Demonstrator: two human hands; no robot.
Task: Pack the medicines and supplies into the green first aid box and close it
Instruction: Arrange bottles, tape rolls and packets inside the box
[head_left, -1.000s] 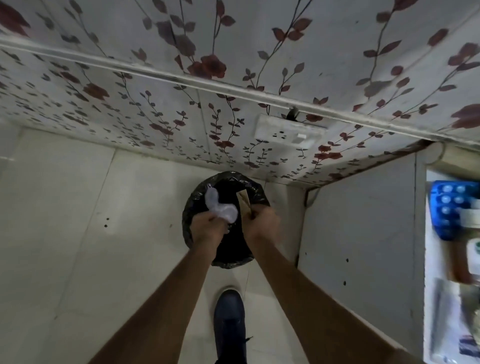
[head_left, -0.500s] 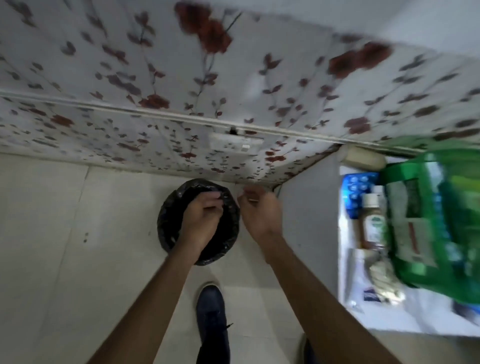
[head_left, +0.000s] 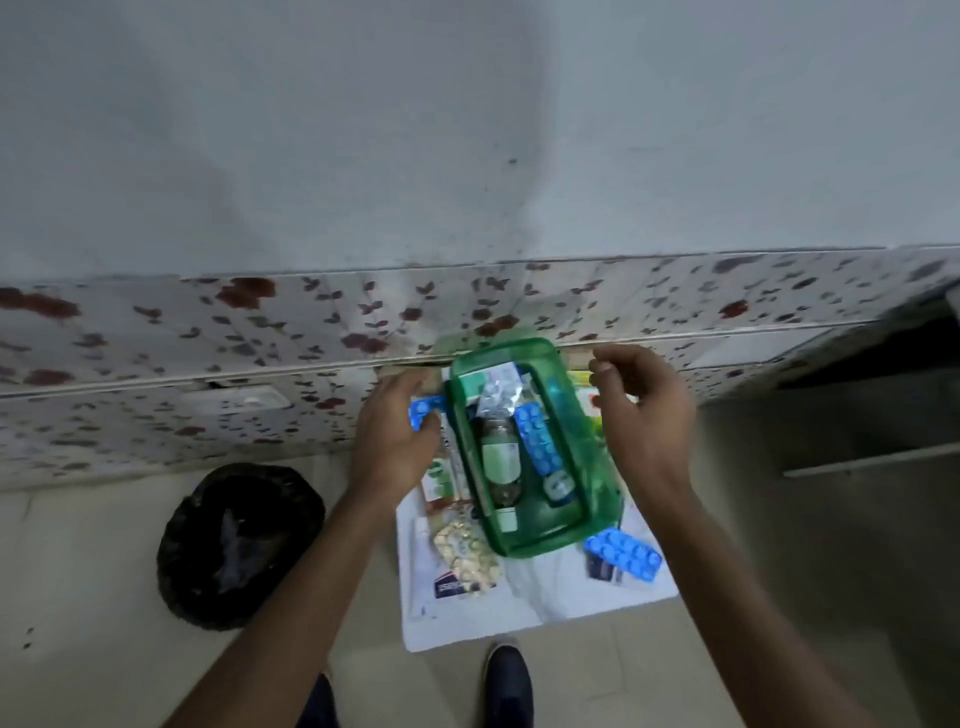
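Changed: a sec ago both hands were down at the black bin (head_left: 240, 545), dropping scraps. Now view + hands are off the bin and over the green first aid box (head_left: 524, 452). Means trash run done, back to packing proper.

Landmark = the box. It sits on a small white table (head_left: 467, 623), far end close to the floral wall strip; lid not made out, top looks open. Already inside: brown bottle w/ pale label (head_left: 500, 462) lying along the middle, blue blister strip (head_left: 537, 441) just right of it, silver foil pack (head_left: 497, 394) at the far end, small round item near the bottle's right, blurry.

Not yet packed, all outside the box: blue blister strip (head_left: 425, 408) off its far-left corner, yellowish pill pack (head_left: 467, 551) at its near-left corner, another blue blister pack (head_left: 622, 553) at its near-right corner, printed papers/cartons along the left side, partly hidden.

Left hand (head_left: 397, 441): just left of the box, fingers curled down onto the far-left blue strip, touching it; clamped or not, can't tell, motion blur. Right hand (head_left: 644, 415): just right of the box, above the rim, fingers loosely apart, holding nothing.

Judgement: roughly halfway. Likely next = lift that left strip in, then the near-corner packs, then lid. Risk: the box already looks crowded, lid may not seat.
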